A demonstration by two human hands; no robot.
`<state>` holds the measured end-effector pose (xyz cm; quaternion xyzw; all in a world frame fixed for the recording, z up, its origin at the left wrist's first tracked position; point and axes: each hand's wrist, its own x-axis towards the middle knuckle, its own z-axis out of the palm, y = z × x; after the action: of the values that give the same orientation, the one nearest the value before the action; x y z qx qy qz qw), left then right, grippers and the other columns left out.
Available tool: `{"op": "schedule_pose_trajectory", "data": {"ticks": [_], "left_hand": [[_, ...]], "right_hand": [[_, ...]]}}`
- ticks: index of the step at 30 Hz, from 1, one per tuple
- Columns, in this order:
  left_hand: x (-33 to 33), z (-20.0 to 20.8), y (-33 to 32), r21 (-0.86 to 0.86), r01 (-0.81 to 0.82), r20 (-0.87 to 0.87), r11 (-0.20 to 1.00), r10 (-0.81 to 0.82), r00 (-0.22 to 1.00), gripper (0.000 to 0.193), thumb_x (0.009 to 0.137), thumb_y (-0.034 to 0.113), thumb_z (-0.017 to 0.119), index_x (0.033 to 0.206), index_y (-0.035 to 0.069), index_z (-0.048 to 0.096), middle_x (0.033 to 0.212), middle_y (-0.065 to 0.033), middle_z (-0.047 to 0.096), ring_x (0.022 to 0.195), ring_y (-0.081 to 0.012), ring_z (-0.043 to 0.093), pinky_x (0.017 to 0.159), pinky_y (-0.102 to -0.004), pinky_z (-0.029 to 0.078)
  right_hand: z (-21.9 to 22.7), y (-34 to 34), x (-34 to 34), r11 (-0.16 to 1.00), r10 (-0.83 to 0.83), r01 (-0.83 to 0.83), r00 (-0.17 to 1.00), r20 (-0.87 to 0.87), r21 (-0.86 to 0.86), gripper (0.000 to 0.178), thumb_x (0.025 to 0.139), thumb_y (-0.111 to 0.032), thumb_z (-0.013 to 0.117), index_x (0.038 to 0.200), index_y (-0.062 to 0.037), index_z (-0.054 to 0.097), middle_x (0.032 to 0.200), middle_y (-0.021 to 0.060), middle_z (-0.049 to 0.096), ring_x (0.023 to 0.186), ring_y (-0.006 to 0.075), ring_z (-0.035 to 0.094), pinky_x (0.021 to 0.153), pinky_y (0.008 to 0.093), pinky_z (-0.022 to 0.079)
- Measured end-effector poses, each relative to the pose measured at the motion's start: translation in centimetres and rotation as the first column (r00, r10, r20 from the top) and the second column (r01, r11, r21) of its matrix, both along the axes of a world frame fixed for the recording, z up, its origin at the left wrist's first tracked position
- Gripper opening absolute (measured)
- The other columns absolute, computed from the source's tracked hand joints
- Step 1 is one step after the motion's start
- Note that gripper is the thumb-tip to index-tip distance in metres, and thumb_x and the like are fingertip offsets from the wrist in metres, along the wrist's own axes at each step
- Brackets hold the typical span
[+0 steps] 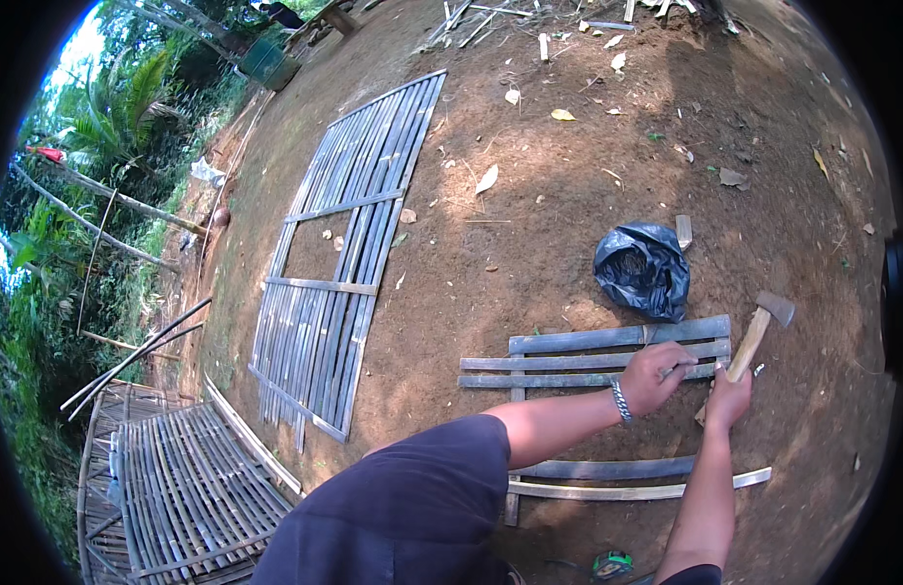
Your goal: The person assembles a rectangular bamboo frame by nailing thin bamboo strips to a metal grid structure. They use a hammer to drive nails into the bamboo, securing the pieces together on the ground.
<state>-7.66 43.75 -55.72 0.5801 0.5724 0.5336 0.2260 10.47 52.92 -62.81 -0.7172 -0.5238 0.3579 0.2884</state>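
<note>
My right hand [728, 398] is wrapped round the wooden handle of a hatchet [753, 341], its metal head up and to the right. My left hand [654, 378], with a bracelet at the wrist, is closed in a pinch over the slats; a thin greyish bit shows at its fingertips, too small to name. Under both hands lies a small frame of split bamboo slats [554, 363] across crosspieces, with a gap between its upper and lower slats. Just beyond it sits an open black plastic bag [642, 271]; its contents are hard to see.
A larger slatted bamboo panel [315, 317] lies flat on the dirt to the left. Farther left is a raised bamboo platform [193, 478] with loose poles [144, 356]. A green tape measure [612, 564] lies near me. Wood scraps [471, 19] are scattered at the far side.
</note>
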Motion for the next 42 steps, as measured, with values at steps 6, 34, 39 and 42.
{"op": "schedule_pose_trajectory", "data": {"ticks": [6,34,39,42], "left_hand": [[6.4,-5.0,4.4,-0.117,0.036,-0.104,0.992,-0.048,0.993,0.027,0.087,0.006,0.064,0.113,0.006,0.072,0.113,-0.02,0.07,0.107,-0.0406,0.066,0.098,-0.0473,0.052],[8.3,-8.9,7.9,-0.072,-0.088,-0.142,0.993,0.078,0.987,0.012,0.088,0.004,0.075,0.099,0.0,0.077,0.097,-0.0128,0.074,0.09,-0.0222,0.071,0.084,-0.0326,0.055],[8.6,-8.7,8.0,-0.098,-0.09,-0.149,0.991,0.074,0.986,0.012,0.088,0.006,0.077,0.099,0.0,0.077,0.096,-0.012,0.075,0.088,-0.0221,0.071,0.082,-0.0328,0.056],[9.0,-8.7,8.2,-0.122,-0.091,-0.142,0.988,0.073,0.987,0.012,0.087,0.007,0.078,0.098,0.001,0.077,0.096,-0.0118,0.074,0.088,-0.0222,0.071,0.082,-0.0327,0.055]], "right_hand": [[-2.0,1.4,1.9,0.993,-0.024,0.021,0.999,0.032,0.118,0.036,0.079,-0.02,0.085,0.107,-0.0039,0.069,0.091,0.0202,0.073,0.086,0.0391,0.07,0.077,0.0467,0.053],[-1.7,0.6,3.8,0.917,-0.341,0.379,0.575,-0.744,-0.127,0.025,0.087,0.0,0.068,0.109,0.0041,0.057,0.097,0.013,0.07,0.073,0.0167,0.071,0.06,0.0317,0.06],[-1.4,0.5,4.1,0.928,-0.319,0.351,0.566,-0.76,-0.129,0.025,0.089,0.001,0.066,0.111,0.0047,0.055,0.099,0.0133,0.07,0.073,0.0174,0.071,0.06,0.0306,0.061],[-1.7,0.3,4.0,0.942,-0.285,0.323,0.627,-0.725,-0.092,0.021,0.089,0.0,0.067,0.107,0.004,0.057,0.095,0.0127,0.071,0.071,0.0167,0.07,0.06,0.0314,0.06]]}}
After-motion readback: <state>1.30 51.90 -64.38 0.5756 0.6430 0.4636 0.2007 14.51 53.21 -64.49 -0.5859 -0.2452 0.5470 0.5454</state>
